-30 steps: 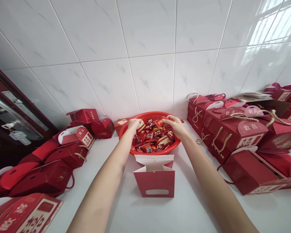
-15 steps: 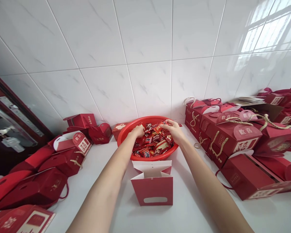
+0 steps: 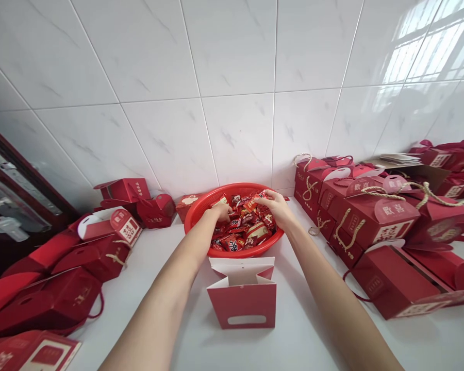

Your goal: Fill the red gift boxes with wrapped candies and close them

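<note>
A round red plastic basket (image 3: pixel 235 253) stands against the tiled wall, with many red-wrapped candies (image 3: pixel 237 229) inside. My left hand (image 3: pixel 221 212) reaches into its left part, fingers curled down among the candies; what they hold, if anything, is hidden. At the basket's right side, my right hand (image 3: pixel 275 204) pinches a red-orange wrapped candy (image 3: pixel 260 200) between thumb and fingers. Directly in front of the basket, between my forearms, an upright red paper box (image 3: pixel 243 306) stands with its top open and its white inside showing.
Closed red gift boxes with rope handles (image 3: pixel 371 206) are stacked at the right. More red boxes (image 3: pixel 58 293) line the left side, near a dark door frame with keys (image 3: pixel 10 226). A small red box (image 3: pixel 185 204) touches the basket's left side.
My left hand has shifted slightly within the candies, and a pale wrapper now shows beside it. My right hand has hardly moved. The view has turned a little.
</note>
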A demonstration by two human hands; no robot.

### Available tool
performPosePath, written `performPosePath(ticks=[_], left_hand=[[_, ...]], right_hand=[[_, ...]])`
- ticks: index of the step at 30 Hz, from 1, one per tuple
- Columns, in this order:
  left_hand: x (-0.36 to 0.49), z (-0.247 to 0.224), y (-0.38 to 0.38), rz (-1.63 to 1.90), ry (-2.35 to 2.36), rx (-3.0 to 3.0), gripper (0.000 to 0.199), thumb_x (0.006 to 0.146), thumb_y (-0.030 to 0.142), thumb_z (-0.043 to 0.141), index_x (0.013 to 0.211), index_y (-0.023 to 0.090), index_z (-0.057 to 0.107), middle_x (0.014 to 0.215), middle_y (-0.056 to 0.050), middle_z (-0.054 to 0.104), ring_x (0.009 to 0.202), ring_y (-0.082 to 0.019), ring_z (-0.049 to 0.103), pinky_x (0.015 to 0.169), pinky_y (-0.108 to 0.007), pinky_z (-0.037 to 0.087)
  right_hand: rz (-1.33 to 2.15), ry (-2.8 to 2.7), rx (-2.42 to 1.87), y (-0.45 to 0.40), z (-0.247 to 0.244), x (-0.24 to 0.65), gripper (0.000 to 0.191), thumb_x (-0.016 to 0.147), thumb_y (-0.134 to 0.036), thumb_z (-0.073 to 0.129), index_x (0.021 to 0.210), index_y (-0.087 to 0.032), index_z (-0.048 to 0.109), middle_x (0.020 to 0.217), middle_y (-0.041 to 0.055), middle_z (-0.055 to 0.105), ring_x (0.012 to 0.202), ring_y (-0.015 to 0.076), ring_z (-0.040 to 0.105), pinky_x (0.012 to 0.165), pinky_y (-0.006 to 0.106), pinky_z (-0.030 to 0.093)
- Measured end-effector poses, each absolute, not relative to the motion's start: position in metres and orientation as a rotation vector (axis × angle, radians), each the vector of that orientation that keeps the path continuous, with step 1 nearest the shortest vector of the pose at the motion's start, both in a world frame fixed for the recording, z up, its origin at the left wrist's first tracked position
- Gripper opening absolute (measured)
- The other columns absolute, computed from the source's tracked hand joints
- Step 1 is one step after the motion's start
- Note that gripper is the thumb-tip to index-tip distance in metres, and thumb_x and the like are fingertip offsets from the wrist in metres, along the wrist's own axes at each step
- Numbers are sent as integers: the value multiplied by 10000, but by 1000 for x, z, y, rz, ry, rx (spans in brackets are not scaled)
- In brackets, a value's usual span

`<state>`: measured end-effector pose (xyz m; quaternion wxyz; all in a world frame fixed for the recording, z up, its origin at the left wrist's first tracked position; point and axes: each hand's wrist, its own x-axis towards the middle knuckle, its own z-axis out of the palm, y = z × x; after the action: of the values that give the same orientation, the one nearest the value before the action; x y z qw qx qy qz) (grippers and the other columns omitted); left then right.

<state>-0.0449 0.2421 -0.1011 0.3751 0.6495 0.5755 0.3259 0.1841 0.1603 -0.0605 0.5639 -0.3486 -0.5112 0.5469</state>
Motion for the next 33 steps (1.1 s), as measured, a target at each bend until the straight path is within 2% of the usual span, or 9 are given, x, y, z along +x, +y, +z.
performPosePath(ticks=[3,5,6,9,13,18,22,27,33], left_hand=[[-44,-93,237,685,1560,1671,179,705,241,859,815,193,727,933,-38,717,799,-199,675,729,-313,554],[-41,-83,231,665,1565,1703,246,519,158,903,590,204,672,732,-1,694,684,-196,651,649,-283,506],[-39,-77,228,679,1549,1729,250,497,173,899,557,206,659,688,10,686,679,-202,649,645,-276,493],[-28,-54,213,801,1450,1831,178,581,300,857,664,212,727,756,-1,741,804,-249,674,731,-286,496],[-13,-32,186,1053,1301,1953,255,757,351,720,982,250,784,1076,-42,760,1104,-271,639,956,-320,470],[-5,-34,161,1166,1312,2151,376,784,201,587,1099,263,783,985,-37,680,939,-214,643,888,-320,500],[-2,-35,142,1270,1263,2121,474,734,161,602,1171,251,760,1000,-36,643,925,-202,645,881,-334,523],[2,-34,113,1373,1117,1937,349,791,328,693,1117,238,782,967,-45,705,964,-233,681,911,-380,547],[7,-30,82,1512,1031,1642,468,723,415,812,1143,217,757,1240,-84,737,1149,-283,679,978,-412,556]], right_hand=[[1280,-1211,-832,160,-60,184,284,576,-363,809,671,-209,590,753,3,684,708,160,606,683,290,478],[1291,-1201,-833,159,-60,184,289,574,-367,808,693,-210,597,767,5,690,724,169,620,691,294,486],[1294,-1191,-830,158,-59,184,289,572,-365,807,705,-211,601,772,4,691,727,170,626,694,294,488],[1293,-1169,-812,158,-58,184,276,576,-353,795,700,-210,596,744,-6,682,698,161,621,691,291,484],[1326,-1162,-792,160,-58,184,239,575,-313,777,691,-206,597,710,-9,677,657,155,610,657,287,478],[1350,-1165,-761,161,-59,185,244,560,-273,777,733,-198,623,668,-28,655,629,150,614,642,283,489],[1440,-1131,-679,158,-54,186,307,533,-283,832,752,-186,640,689,-26,670,592,132,608,611,268,493],[1518,-1100,-555,150,-41,186,315,555,-311,872,753,-181,664,712,-22,682,564,107,599,554,236,458],[1567,-1139,-406,126,-18,179,284,600,-298,885,762,-172,688,732,-9,691,629,107,608,599,230,487]])
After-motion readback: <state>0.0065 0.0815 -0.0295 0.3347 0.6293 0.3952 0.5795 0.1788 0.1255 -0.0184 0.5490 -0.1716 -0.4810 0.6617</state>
